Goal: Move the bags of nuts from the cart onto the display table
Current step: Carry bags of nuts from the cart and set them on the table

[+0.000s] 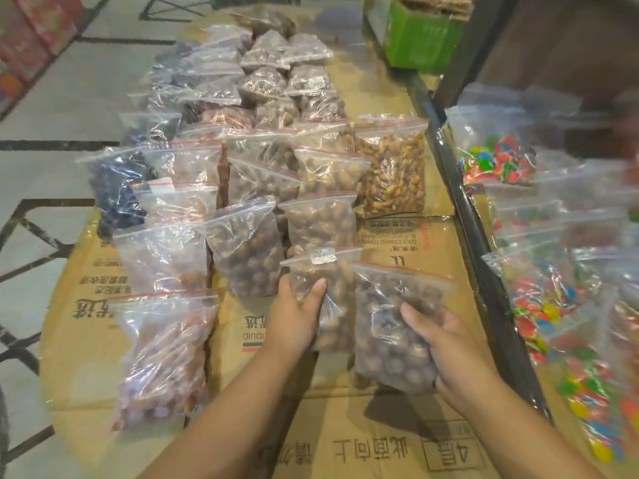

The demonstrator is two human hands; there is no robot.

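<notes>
A clear zip bag of tan, elongated nuts (340,295) is gripped by the left hand (297,312), and a clear zip bag of round brown nuts (390,326) by the right hand (446,347). These 2 lie on the flattened brown cardboard covering the display table (397,236), beside many rows of filled clear bags (249,247). Much appears done. No cart is identifiable, so what remains cannot be told.

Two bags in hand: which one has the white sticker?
The left hand's bag of tan nuts, sticker by its zip; the right hand's bag of round dark nuts shows none.
</notes>
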